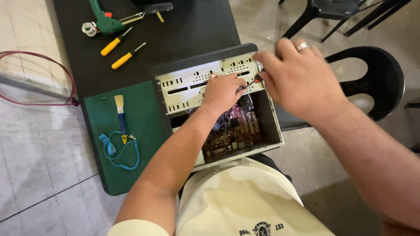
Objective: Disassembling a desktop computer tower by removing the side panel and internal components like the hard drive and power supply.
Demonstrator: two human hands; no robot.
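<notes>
An open computer case (199,83) lies on its side at the table's near right edge, its circuit board (232,133) showing inside. My left hand (223,91) rests on the pale metal drive bay, fingers closed around a thin dark shaft. My right hand (299,81), blurred and wearing a ring, grips the orange-handled screwdriver (253,81) whose shaft runs toward my left fingers.
On the dark table (188,30) lie two yellow-handled screwdrivers (120,50) and a green-handled tool (105,19). A green mat (140,144) holds a small brush (120,116) and a blue coiled wrist strap (118,153). Black chairs (374,81) stand at right; a red cable (39,78) loops on the floor at left.
</notes>
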